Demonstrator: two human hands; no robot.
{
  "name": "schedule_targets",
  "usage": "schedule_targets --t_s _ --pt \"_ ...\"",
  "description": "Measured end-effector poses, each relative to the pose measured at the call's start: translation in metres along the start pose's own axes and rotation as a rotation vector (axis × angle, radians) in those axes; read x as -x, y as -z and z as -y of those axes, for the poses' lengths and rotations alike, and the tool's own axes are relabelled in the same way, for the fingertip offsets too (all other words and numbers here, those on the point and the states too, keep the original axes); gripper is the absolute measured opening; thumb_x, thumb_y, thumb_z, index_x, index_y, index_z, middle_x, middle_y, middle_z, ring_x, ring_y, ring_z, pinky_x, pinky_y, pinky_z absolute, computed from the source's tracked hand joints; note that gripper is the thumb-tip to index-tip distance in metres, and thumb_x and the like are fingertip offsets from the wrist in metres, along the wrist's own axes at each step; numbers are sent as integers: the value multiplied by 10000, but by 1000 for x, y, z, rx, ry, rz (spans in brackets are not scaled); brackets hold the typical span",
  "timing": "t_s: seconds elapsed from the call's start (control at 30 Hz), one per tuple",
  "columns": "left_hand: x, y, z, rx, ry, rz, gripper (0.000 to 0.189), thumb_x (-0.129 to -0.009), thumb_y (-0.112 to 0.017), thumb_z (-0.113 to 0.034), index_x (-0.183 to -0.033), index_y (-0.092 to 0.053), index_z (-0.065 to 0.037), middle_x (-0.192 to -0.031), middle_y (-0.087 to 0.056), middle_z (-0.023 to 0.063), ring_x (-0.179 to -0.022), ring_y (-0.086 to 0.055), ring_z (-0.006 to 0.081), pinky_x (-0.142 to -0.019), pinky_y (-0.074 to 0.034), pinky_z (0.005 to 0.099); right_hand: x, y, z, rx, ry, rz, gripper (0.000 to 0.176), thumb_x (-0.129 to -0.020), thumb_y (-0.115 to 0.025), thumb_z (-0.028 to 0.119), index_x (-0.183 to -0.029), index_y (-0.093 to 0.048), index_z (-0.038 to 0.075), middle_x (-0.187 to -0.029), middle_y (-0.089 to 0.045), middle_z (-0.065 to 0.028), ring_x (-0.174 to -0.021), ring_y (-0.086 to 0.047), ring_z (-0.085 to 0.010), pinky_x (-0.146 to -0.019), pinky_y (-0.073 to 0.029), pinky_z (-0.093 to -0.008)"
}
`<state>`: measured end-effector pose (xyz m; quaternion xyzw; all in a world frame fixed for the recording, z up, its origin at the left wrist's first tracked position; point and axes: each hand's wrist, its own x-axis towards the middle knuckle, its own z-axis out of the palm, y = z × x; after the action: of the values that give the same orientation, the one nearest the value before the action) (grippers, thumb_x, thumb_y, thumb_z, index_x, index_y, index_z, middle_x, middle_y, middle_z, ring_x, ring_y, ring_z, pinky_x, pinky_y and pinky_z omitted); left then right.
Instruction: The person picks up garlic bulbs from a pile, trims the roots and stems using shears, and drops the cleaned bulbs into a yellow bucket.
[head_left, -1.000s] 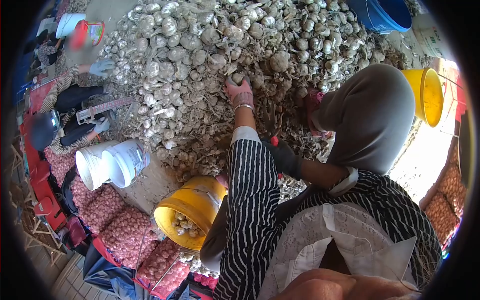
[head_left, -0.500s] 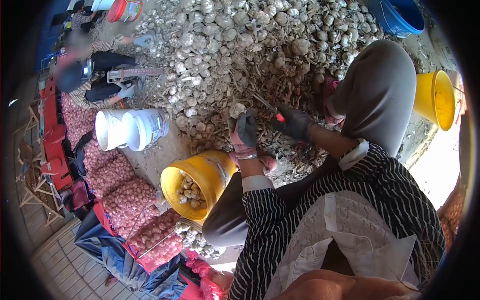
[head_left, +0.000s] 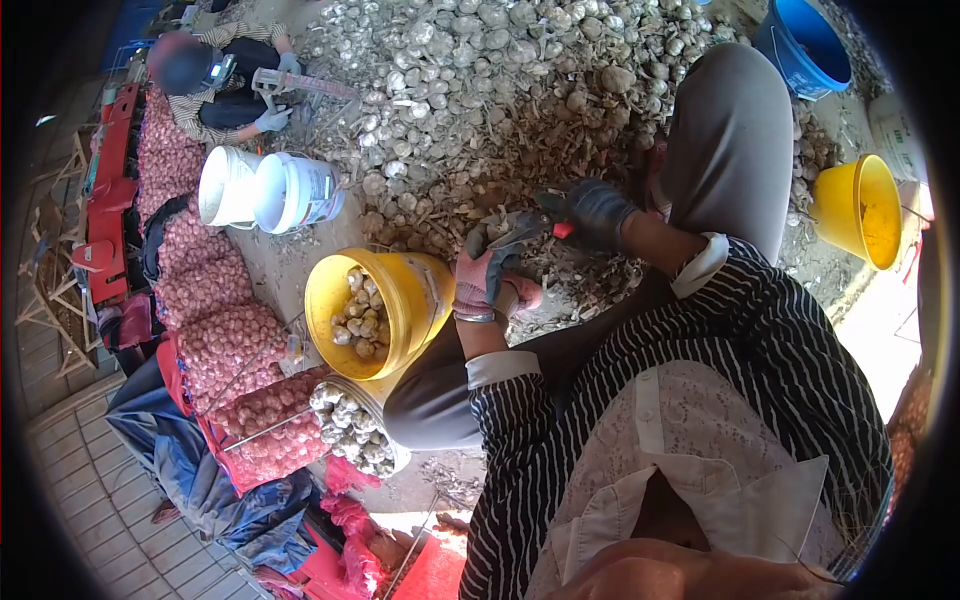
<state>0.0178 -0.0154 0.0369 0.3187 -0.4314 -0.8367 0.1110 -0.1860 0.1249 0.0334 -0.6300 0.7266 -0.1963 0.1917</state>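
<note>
My left hand [head_left: 487,270], in a grey and pink glove, is just right of a yellow bucket [head_left: 420,300]. Its grey fingers stretch toward my right hand, apart from the thumb, and no bulb shows in them. My right hand [head_left: 597,214], in a dark glove, is closed around red-handled shears [head_left: 563,230]; their blades are hard to make out. Both hands are above dry peelings at the near edge of a large garlic heap [head_left: 480,80]. Several garlic bulbs [head_left: 362,325] lie inside the tilted yellow bucket.
A container of garlic bulbs [head_left: 350,425] stands by my left knee. Two white buckets [head_left: 295,195] are farther left, near pink net sacks [head_left: 225,340]. A co-worker [head_left: 225,85] sits beyond them. Blue [head_left: 800,50] and yellow [head_left: 840,210] buckets stand at right.
The garlic bulb held in my left hand no longer shows, and that hand's fingers have stretched out. The shears' blades have turned from clear view. My view has shifted.
</note>
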Motion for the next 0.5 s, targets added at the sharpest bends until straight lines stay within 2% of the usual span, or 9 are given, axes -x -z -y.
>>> schedule_targets --t_s 0.1,0.17,0.3,0.4,0.5 --pt "-1 -1 10 -142 -58 -83 387 -882 -573 -54 -1254 -480 2 -993 -639 124 -807 -635 210 -702 -518 291 2 9 6 -21 -47 106 352 -758 -651 300 -1035 -571 99 -795 -634 -158 -785 -621 -362 -692 -475 -473" --pt "-4 -5 12 -385 -42 -219 335 -875 -609 -82 -1187 -517 -5 -939 -648 109 -778 -638 192 -670 -523 283 3 0 5 -125 -116 136 345 -768 -647 311 -1029 -574 98 -815 -636 -162 -809 -622 -361 -712 -477 -465" --pt "-17 -12 21 -216 -100 -251 308 -862 -648 -126 -1129 -542 -15 -916 -650 93 -773 -635 173 -658 -524 283 5 -14 8 -410 -279 184 336 -804 -632 345 -1028 -565 105 -885 -638 -170 -867 -624 -357 -760 -479 -446" --pt "-24 -20 23 -208 -162 -321 346 -849 -668 -147 -1147 -544 -25 -944 -649 86 -789 -638 176 -668 -526 287 5 -62 -5 -505 -185 74 345 -821 -621 368 -1052 -552 121 -915 -640 -165 -868 -624 -361 -769 -478 -448" --pt "-35 -2 39 -35 -109 -251 388 -837 -670 -137 -1182 -538 -18 -981 -647 74 -829 -634 166 -698 -524 279 5 -21 7 -398 -244 157 360 -838 -601 378 -1074 -533 114 -929 -637 -170 -870 -622 -371 -775 -476 -453"
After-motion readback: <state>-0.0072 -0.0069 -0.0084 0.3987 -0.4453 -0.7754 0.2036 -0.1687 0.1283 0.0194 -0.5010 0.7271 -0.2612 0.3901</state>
